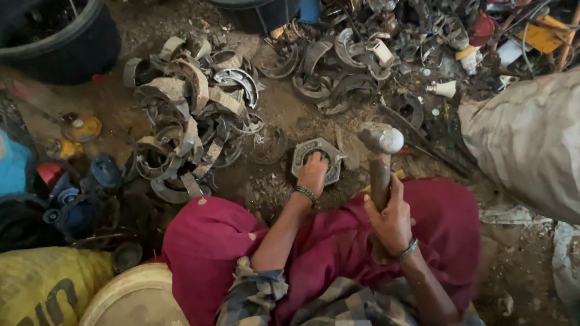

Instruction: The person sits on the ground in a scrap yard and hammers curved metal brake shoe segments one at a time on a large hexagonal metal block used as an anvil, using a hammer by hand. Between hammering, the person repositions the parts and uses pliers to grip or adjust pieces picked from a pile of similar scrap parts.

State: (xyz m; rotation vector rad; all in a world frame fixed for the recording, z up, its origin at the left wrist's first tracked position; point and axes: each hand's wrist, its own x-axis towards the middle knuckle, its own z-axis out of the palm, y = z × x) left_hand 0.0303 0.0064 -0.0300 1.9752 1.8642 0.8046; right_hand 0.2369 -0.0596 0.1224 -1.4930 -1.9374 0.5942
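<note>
My left hand [312,174] presses down on a grey octagonal metal part [316,158] that lies on the dirt floor in front of my knees. My right hand [391,218] is closed around the handle of a heavy hammer [379,140], whose rounded steel head is raised just right of the metal part. Both wrists carry green bead bracelets. My lap is covered by dark red cloth [338,241].
A heap of curved brake shoes [187,121] lies to the left, more scrap metal [362,54] at the back. A black tub [60,36] stands top left, a yellow sack [48,284] bottom left, and a pale sack [531,139] on the right.
</note>
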